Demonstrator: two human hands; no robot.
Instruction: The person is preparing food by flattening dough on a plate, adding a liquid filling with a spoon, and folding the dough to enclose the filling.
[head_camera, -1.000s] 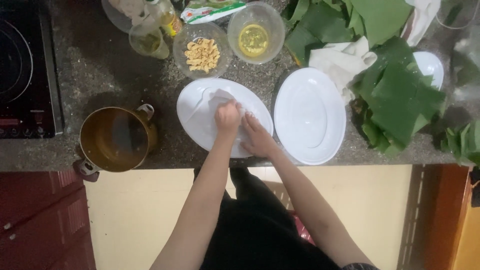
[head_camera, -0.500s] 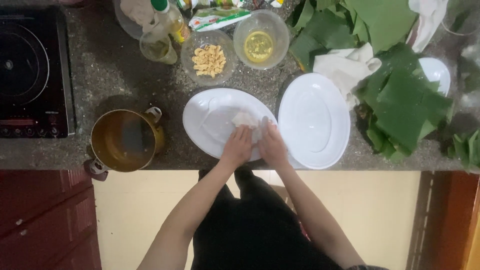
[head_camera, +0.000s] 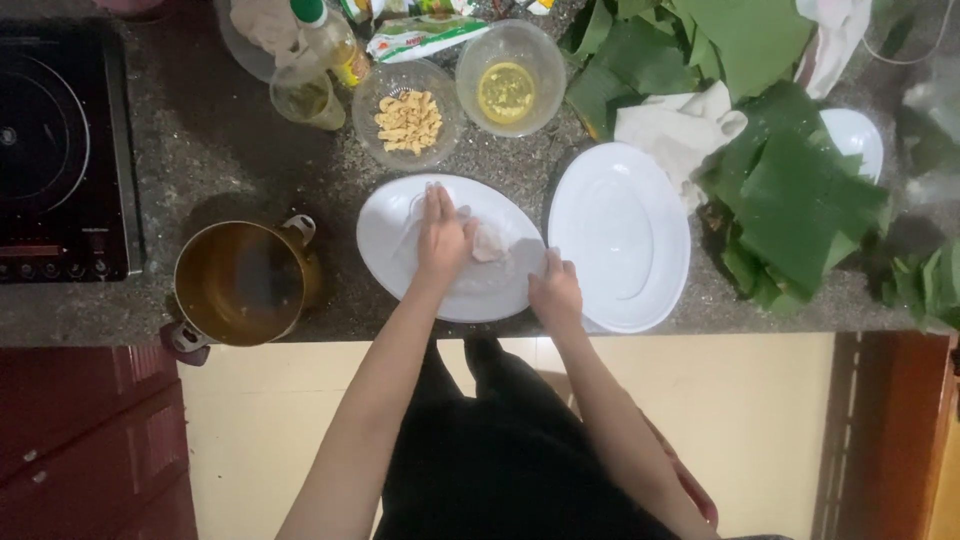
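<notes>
Seen from the head camera, the left hand (head_camera: 440, 238) lies flat on a thin, translucent sheet (head_camera: 478, 262) spread across an oval white plate (head_camera: 385, 240), its fingers straight, close together and pressing down rather than clamped on anything. A small pale lump (head_camera: 490, 242) sits on the sheet just beside that hand. The right hand (head_camera: 555, 292) rests at the plate's near right edge, its fingers (head_camera: 552, 265) lightly curled against the rim; whether they pinch the sheet cannot be told.

Just to the right, a second oval white plate (head_camera: 620, 235) lies on the speckled stone tabletop (head_camera: 200, 150). Beyond the first plate stand a glass bowl of pale nuts (head_camera: 408, 118) and a glass bowl of yellow liquid (head_camera: 508, 90). A brass-coloured pot (head_camera: 240, 282) sits to the left near the tabletop's edge, with a black induction hob (head_camera: 55, 150) farther left. A pile of green leaves (head_camera: 790, 190) fills the right side, with a white cloth (head_camera: 675, 125) lying against it.
</notes>
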